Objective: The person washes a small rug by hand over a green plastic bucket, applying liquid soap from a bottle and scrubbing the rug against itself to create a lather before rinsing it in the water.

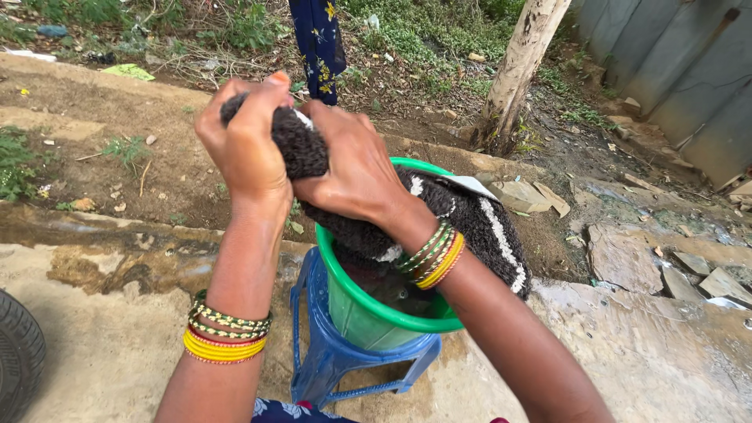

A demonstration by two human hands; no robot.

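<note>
Both hands are closed on one end of a dark, shaggy mat with white stripes [470, 223], held up over a green bucket [368, 317] that stands on a blue plastic stool [329, 356]. The left hand [247, 149] wraps the topmost part of the twisted roll, its fingers [258, 102] curled together over the far side; the right hand [352, 168] clamps the roll just below and to the right, touching the left hand, with its fingers hidden behind the fabric. The long axis of the mat runs from the upper left, where the hands grip it, down and to the right: from the fingers it drops to the bucket's rim, part of it sagging into the bucket and the striped part draped over the right edge. So the bulk of the mat lies below and to the right of both hands, nearer the right hand. The stool stands on a wet concrete slab [117, 329]; a tree trunk [517, 70] rises on the far right.
</note>
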